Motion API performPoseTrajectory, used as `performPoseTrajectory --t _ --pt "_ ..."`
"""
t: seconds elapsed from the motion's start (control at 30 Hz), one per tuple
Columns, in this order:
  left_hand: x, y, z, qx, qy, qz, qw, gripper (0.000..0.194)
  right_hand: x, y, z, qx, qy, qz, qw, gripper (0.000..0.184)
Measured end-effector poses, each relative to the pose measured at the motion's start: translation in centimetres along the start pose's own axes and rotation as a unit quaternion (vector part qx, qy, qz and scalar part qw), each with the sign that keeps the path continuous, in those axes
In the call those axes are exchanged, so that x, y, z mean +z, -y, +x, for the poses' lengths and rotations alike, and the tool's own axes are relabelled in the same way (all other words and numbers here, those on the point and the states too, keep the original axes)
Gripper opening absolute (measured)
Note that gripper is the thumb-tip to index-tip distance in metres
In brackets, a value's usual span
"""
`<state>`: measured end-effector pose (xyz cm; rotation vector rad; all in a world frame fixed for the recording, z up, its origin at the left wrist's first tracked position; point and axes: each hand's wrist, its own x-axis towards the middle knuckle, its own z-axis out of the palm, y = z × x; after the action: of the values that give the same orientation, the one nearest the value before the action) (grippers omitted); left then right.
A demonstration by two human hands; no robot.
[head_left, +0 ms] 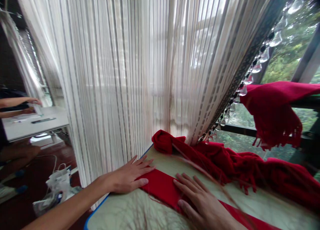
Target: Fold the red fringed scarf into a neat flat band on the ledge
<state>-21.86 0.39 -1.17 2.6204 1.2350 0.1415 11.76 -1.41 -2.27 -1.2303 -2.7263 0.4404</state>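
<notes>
My left hand (130, 177) lies flat with fingers stretched out on the end of a folded red cloth strip (162, 188) and the pale padded surface (130, 213) under it. My right hand (202, 203) rests flat on the same red strip, fingers spread and pointing left. Beyond the hands, the rest of the red fringed cloth (237, 165) lies bunched along the window side of the surface. Neither hand grips anything.
A striped sheer curtain (137, 73) with a beaded edge hangs right behind the surface. Another red fringed cloth (275, 113) drapes over a dark window rail at right. At far left another person's arms (17, 105) rest at a white table (32, 123); plastic bags (57, 185) lie on the floor.
</notes>
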Motion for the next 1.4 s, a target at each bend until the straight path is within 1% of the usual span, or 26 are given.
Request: performPoseTrajectory --t 0.1,0.23,0.3,0.47,0.53,0.6,0.63,0.7,0.73,0.77,0.8,0.83,0.9,0.97,1.03,1.1,1.17,1.33,1.4 --pt "-0.3 -0.9 -0.3 -0.002 -0.007 -0.009 1.000 0.057 0.1 -0.1 0.0 -0.001 0.000 0.008 1.000 0.066" --pt "-0.5 -2.0 -1.3 -0.019 0.000 -0.035 0.999 0.050 0.2 -0.2 0.1 -0.007 -0.010 0.019 1.000 0.065" --pt "-0.5 -2.3 -2.2 -0.025 -0.001 -0.046 0.999 0.048 0.1 -0.2 0.1 -0.007 -0.014 0.022 1.000 0.065" --pt "-0.1 -2.6 -5.4 -0.014 -0.007 -0.056 0.998 0.049 0.0 0.0 -0.2 -0.009 -0.015 0.030 0.999 0.064" --pt "0.2 -2.3 -6.3 -0.011 -0.021 -0.062 0.998 0.040 0.0 0.0 -0.3 -0.009 -0.017 0.033 0.999 0.064" --pt "0.3 -1.9 -6.2 -0.007 -0.075 -0.091 0.993 0.031 -0.1 0.1 -0.3 -0.011 -0.022 0.037 0.999 0.064" --pt "0.2 -1.7 -5.8 -0.008 -0.116 -0.113 0.987 0.032 -0.1 0.1 -0.3 -0.012 -0.024 0.039 0.999 0.063" --pt "0.0 -1.7 -4.0 -0.020 -0.201 -0.152 0.968 0.041 -0.2 0.2 -0.3 -0.013 -0.024 0.042 0.999 0.063" --pt "-0.2 -1.9 -2.8 -0.028 -0.234 -0.160 0.959 0.044 -0.3 0.3 -0.3 -0.012 -0.023 0.041 0.999 0.063" --pt "-0.3 -2.2 -1.5 -0.035 -0.254 -0.157 0.954 0.045 -0.3 0.3 -0.3 -0.011 -0.020 0.038 0.999 0.063" --pt "-0.4 -2.6 -0.2 -0.037 -0.252 -0.143 0.956 0.045 -0.3 0.3 -0.2 -0.010 -0.018 0.033 0.999 0.064" --pt "-0.2 -3.0 1.0 -0.036 -0.234 -0.122 0.964 0.045 -0.3 0.3 -0.2 -0.009 -0.017 0.029 0.999 0.064" --pt "0.4 -3.9 2.9 -0.036 -0.158 -0.072 0.984 0.049 -0.3 0.2 -0.1 -0.008 -0.013 0.026 1.000 0.065" --pt "1.4 -4.6 3.7 -0.039 -0.088 -0.030 0.995 0.054 -0.1 0.1 -0.1 -0.010 -0.014 0.031 0.999 0.066" --pt "2.2 -4.8 3.8 -0.044 -0.056 -0.005 0.997 0.057 0.0 0.0 -0.1 -0.017 -0.022 0.038 0.999 0.065" --pt "2.6 -4.4 3.4 -0.047 -0.047 0.005 0.998 0.058 0.0 -0.1 -0.2 -0.021 -0.031 0.042 0.998 0.064" --pt "2.6 -3.4 2.9 -0.056 -0.050 0.010 0.997 0.057 0.0 -0.1 -0.3 -0.021 -0.033 0.045 0.998 0.063" --pt "2.3 0.0 1.6 -0.136 -0.071 0.013 0.988 0.056 -0.3 0.0 -0.6 -0.025 -0.034 0.056 0.998 0.062" --pt "2.4 0.7 1.2 -0.150 -0.081 0.006 0.985 0.057 -0.3 0.0 -0.6 -0.030 -0.047 0.064 0.996 0.062"
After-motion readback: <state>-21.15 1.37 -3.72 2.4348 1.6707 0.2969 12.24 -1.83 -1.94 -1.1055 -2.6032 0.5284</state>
